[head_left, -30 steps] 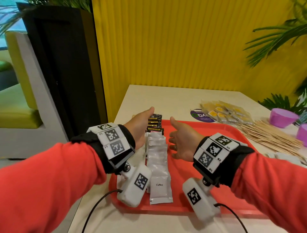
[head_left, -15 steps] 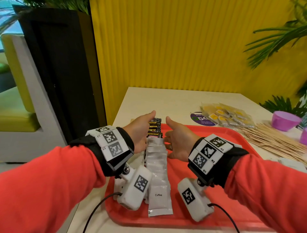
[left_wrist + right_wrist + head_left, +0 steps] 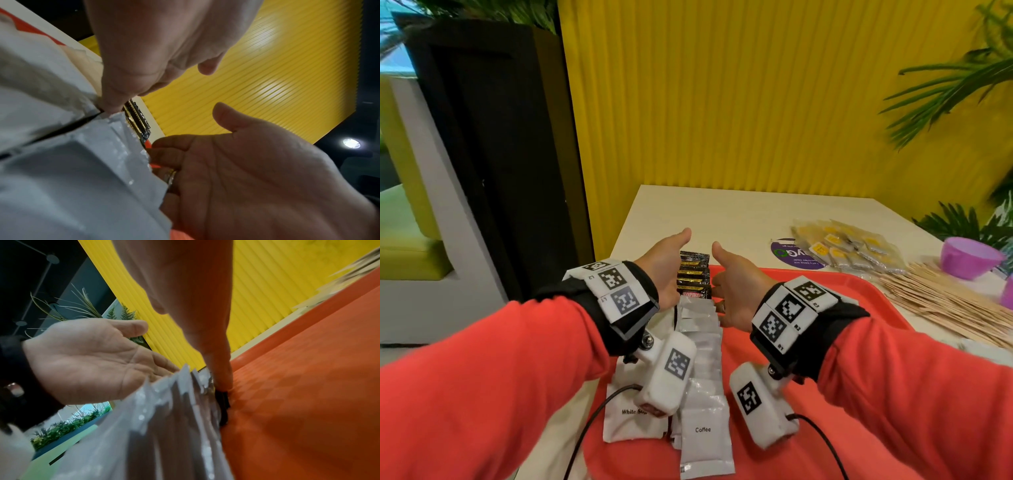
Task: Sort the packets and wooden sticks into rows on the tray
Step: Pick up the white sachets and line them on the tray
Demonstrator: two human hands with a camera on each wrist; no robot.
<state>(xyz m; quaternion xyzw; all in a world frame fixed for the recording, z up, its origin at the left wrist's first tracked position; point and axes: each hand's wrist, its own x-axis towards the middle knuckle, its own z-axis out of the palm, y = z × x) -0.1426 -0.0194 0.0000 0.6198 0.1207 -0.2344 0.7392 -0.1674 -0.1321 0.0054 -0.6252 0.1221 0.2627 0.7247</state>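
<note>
Packet row [image 3: 700,346] runs along tray [image 3: 835,308] left edge, between left hand [image 3: 666,265] and right hand [image 3: 736,291]; both flat, fingers straight, pressing row's sides, gripping nothing.

On the red tray [image 3: 825,294], the right half is bare, so a hand can pass there. The white packets [image 3: 702,346] and black packets [image 3: 693,274] fill the left side. Past the right rim, wooden sticks [image 3: 945,305], yellow packets [image 3: 849,246] and a purple bowl [image 3: 969,257] block the table [image 3: 722,212].
</note>
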